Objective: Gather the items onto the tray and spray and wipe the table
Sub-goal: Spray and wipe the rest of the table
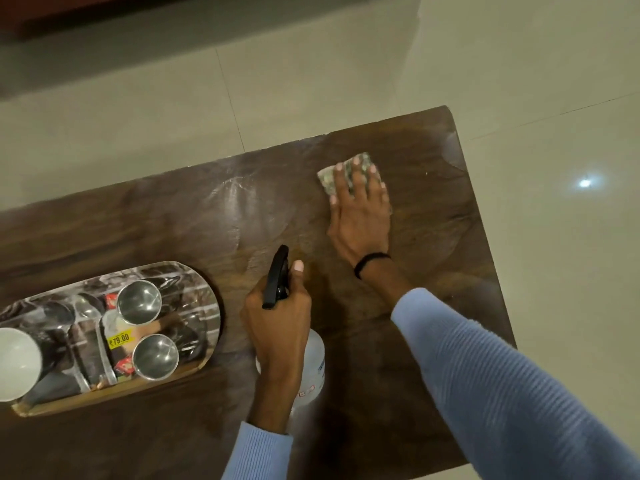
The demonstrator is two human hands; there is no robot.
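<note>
Cloth: a small mottled wiping cloth [325, 180] lies flat on the wooden table [173, 230], toward 1 o'clock, near the far right corner
Right hand: the right hand [360, 216] presses down on the cloth with fingers straight and spread, not curled round it; a black band [370, 261] circles the wrist
Spray bottle: a clear spray bottle [313, 358] with a black trigger head sits at about 6 o'clock of the cloth, nozzle aimed toward 12 o'clock
Left hand: the left hand [277, 323] grips the bottle's neck, fingers wrapped round it and the thumb raised beside the trigger
Table surface: pale wet streaks [235, 202] shine at 9 o'clock of the cloth
Tray: an oval printed tray [204, 296] rests on the table at 9 o'clock of the bottle, well apart from the cloth
On the tray: two steel cups [139, 302] stand upright, a packet with a yellow price sticker [119, 338] lies between them (the sticker reads 79.00), and a white bowl [17, 362] sits at the tray's left end, cut by the frame edge
Sleeves: both arms wear a light blue ribbed sleeve [502, 375]
Floor: glossy beige floor tiles [311, 81] beyond the table at 12 o'clock
</note>
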